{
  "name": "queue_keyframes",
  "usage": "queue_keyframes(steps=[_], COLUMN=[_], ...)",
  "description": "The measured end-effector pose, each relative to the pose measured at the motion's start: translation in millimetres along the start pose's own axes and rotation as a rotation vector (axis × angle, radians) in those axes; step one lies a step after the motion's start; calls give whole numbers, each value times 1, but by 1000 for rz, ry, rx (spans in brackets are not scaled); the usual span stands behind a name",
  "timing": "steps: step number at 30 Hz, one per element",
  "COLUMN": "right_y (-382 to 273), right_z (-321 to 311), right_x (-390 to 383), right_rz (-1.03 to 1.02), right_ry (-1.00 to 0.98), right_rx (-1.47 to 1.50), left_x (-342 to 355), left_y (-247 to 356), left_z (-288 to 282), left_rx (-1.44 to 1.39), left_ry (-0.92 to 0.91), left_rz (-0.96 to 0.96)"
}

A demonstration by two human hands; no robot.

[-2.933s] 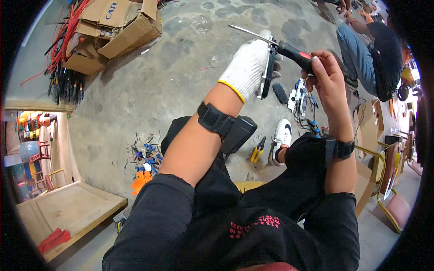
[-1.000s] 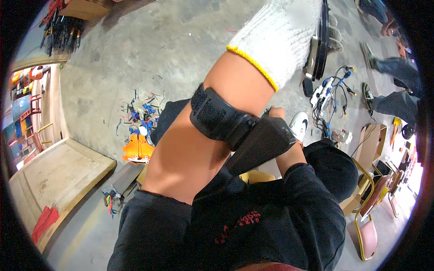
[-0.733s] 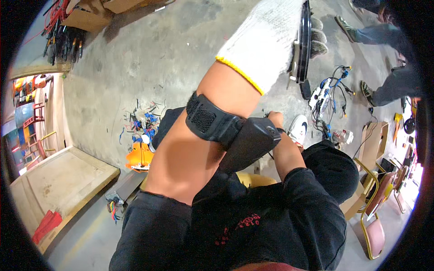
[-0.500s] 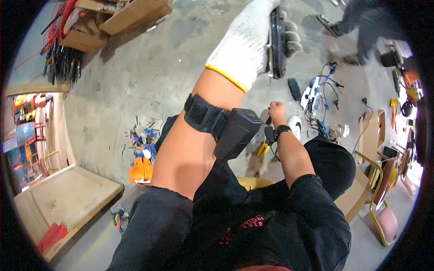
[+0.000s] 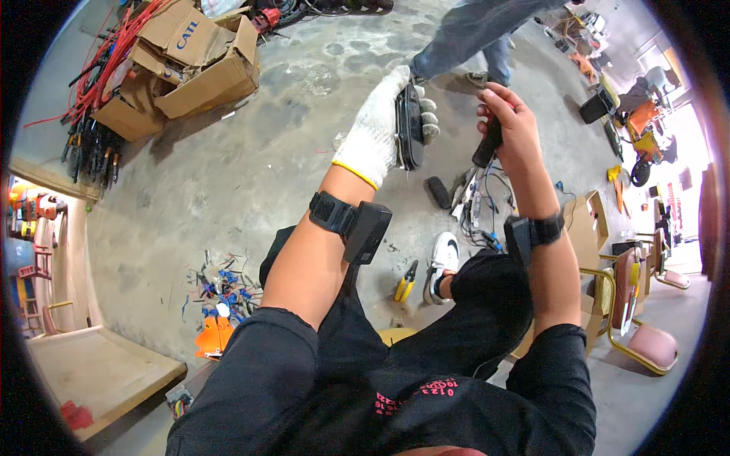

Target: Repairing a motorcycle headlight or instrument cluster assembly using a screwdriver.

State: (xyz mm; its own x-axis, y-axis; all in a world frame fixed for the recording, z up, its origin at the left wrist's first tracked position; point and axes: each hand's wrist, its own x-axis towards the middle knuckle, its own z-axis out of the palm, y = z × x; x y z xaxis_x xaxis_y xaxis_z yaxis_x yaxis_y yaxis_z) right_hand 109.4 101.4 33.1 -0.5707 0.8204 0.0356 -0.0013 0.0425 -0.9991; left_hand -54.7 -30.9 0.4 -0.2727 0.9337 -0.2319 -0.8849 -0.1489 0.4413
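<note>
My left hand (image 5: 372, 133), in a white knit glove with a yellow cuff, grips a flat black oblong case (image 5: 411, 131) held up on edge. The gloved fingertips curl round its far side. To the right, my bare right hand (image 5: 515, 129) is raised at about the same height. Its fingers close on a tool with a thick black handle (image 5: 487, 147); the working end is too small to make out. A gap separates the tool from the case. Pliers with yellow handles (image 5: 407, 283) lie on the floor by my white shoe (image 5: 442, 258).
Beyond my hands lie a black block (image 5: 439, 193) and tangled cables with white parts (image 5: 475, 199). Wire scraps (image 5: 224, 285) and an orange piece (image 5: 214, 336) are at left. Cardboard boxes (image 5: 209, 76) stand far left, chairs (image 5: 652, 346) right. Another person's legs (image 5: 475, 42) are ahead.
My right hand has come up from low near the pliers, bringing the black-handled tool. My left hand, with the case, appears lower and further left; the whole view has shifted too.
</note>
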Motion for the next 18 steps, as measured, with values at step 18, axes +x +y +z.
queue_keyframes(steps=[18], right_y=[28], right_z=[17], right_x=[-69], right_rz=[-402], right_ry=[-311], right_rx=[-294], left_x=[19], left_y=[-44], left_z=[5], left_rx=[293], left_ry=[97], left_rz=[21])
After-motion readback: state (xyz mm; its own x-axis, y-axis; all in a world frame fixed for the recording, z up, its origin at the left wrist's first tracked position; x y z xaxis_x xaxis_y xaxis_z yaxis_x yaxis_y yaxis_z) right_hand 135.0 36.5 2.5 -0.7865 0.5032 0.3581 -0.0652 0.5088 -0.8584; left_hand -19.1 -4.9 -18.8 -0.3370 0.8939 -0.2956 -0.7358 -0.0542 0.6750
